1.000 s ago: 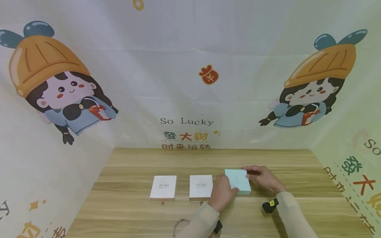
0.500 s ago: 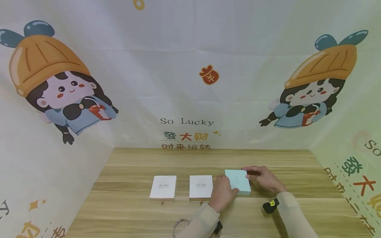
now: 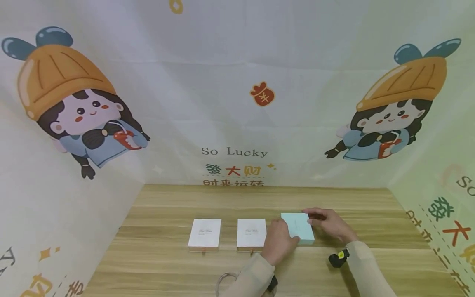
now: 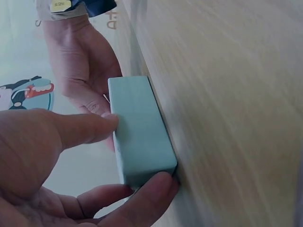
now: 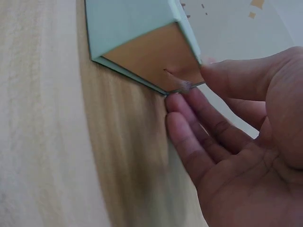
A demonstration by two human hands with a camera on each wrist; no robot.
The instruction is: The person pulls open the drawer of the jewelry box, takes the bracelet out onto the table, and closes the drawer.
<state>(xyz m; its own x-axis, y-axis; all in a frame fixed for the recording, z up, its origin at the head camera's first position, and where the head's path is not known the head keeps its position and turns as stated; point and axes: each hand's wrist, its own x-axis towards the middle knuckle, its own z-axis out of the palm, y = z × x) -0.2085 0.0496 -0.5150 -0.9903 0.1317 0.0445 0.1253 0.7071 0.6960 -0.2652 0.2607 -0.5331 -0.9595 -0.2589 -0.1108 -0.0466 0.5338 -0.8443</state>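
A mint-green box (image 3: 299, 232) lies on the wooden table to the right of two white boxes. My left hand (image 3: 279, 243) grips its left side, with the thumb at the near face. In the left wrist view the fingers bracket the green box (image 4: 139, 130). My right hand (image 3: 333, 225) is at the right side, thumb and fingertips around the far right corner. The right wrist view shows a brown drawer end (image 5: 151, 59) inside the green sleeve, with a small pull ribbon (image 5: 177, 80) at the fingertips. Whether the fingers hold the ribbon is unclear.
Two white boxes with printed lids, one left (image 3: 205, 233) and one middle (image 3: 251, 232), stand in the same row. The middle one is close beside my left hand. A printed cloth backdrop (image 3: 237, 136) encloses the table (image 3: 167, 268) at back and sides.
Both hands keep their places on the mint-green box. The head view has shifted slightly; the boxes have not visibly moved on the table.
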